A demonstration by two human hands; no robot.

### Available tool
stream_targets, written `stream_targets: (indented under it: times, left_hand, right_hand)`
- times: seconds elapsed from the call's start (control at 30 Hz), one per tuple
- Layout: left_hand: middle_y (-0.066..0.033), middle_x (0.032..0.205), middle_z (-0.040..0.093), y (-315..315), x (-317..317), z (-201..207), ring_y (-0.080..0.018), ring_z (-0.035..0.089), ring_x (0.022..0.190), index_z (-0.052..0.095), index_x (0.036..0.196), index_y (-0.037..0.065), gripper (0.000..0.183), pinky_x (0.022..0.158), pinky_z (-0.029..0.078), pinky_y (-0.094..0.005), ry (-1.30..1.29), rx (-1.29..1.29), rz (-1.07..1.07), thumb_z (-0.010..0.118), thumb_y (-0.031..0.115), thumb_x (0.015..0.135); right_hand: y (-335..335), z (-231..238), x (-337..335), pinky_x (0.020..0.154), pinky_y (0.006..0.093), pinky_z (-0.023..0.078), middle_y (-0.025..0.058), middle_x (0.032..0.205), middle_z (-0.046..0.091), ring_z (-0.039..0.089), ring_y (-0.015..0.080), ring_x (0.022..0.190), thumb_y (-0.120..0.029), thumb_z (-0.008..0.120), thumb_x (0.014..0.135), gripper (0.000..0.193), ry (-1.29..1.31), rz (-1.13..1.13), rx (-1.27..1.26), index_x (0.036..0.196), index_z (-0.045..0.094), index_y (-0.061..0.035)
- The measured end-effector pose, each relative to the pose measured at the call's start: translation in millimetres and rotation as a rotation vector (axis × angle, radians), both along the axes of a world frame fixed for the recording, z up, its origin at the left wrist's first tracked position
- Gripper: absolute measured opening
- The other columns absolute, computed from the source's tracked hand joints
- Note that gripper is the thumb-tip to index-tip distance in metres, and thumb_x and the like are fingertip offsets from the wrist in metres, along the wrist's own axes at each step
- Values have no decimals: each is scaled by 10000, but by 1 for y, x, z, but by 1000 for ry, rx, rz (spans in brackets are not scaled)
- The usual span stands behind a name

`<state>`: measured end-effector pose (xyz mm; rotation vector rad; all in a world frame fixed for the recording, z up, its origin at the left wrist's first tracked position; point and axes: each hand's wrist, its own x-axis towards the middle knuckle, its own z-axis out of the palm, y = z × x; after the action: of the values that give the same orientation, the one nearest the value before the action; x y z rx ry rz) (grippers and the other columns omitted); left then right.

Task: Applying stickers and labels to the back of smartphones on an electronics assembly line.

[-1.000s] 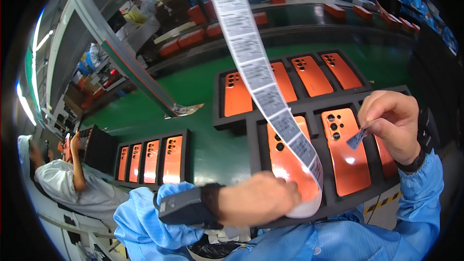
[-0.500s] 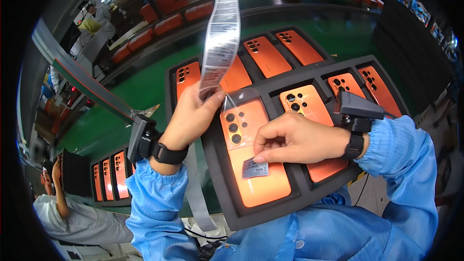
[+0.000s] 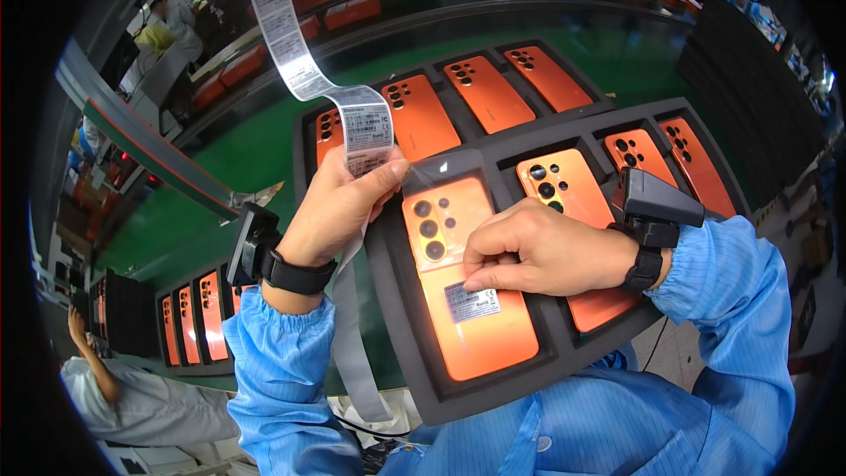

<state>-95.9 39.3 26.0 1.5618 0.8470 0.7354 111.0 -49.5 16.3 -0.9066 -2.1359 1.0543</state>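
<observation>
My left hand (image 3: 333, 211) is closed on a long strip of printed labels (image 3: 366, 123), which curls up and away toward the far left. Below the camera lenses of an orange phone (image 3: 489, 348), my right hand (image 3: 555, 251) pinches the upper edge of a silver label (image 3: 474, 302). The label lies over the phone's back; whether it is stuck down all over I cannot tell. Clear film (image 3: 451, 169) covers the camera end of this phone and reaches past its top edge, close to my left fingertips. The phone rests in a recess of a dark foam tray (image 3: 441, 404).
More orange phones (image 3: 564, 181) fill the tray's other recesses, and a second tray (image 3: 310, 137) of phones adjoins it at the far side. Another phone tray (image 3: 203, 370) stands at left on the green surface (image 3: 220, 167). Orange boxes (image 3: 352, 11) and co-workers are beyond.
The label strip has swung to the left and its print now faces me. The label under my right fingers looks flatter against the phone. Both hands have barely moved.
</observation>
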Motion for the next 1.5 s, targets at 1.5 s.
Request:
stream_targets:
  times: [1.5]
  left_hand:
    - [49,682,492,2,-3,-2,-30,412,563,562,869,47,116,492,328,-183,-75,21,-12,586,159,849]
  right_hand:
    - [24,-1,-19,798,420,359,149,1163,455,461,277,1027,-454,729,597,739,-394,-241,995,1201,475,-113]
